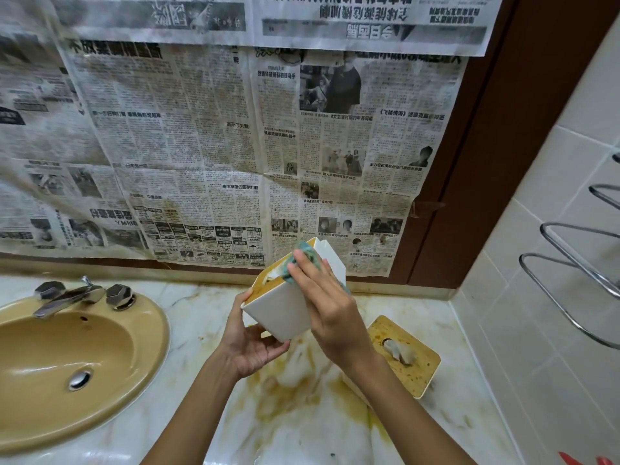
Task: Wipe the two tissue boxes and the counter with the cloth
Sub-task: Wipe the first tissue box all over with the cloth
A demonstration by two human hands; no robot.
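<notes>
My left hand [250,344] holds a white tissue box [281,310] with a wooden lid tilted up above the counter, gripping its lower corner. My right hand [325,307] presses a teal cloth [302,255] against the box's upper side near the lid. Most of the cloth is hidden under my fingers. A second tissue box [402,357], with a stained wooden lid and a tissue poking out, lies on the marble counter [302,424] to the right. Yellow-brown stains spread over the counter below my hands.
A tan sink [67,357] with a chrome tap [77,295] sits at the left. Newspaper [235,146] covers the wall behind. Chrome rails [570,263] stick out from the tiled right wall. A red object [583,459] shows at the bottom right edge.
</notes>
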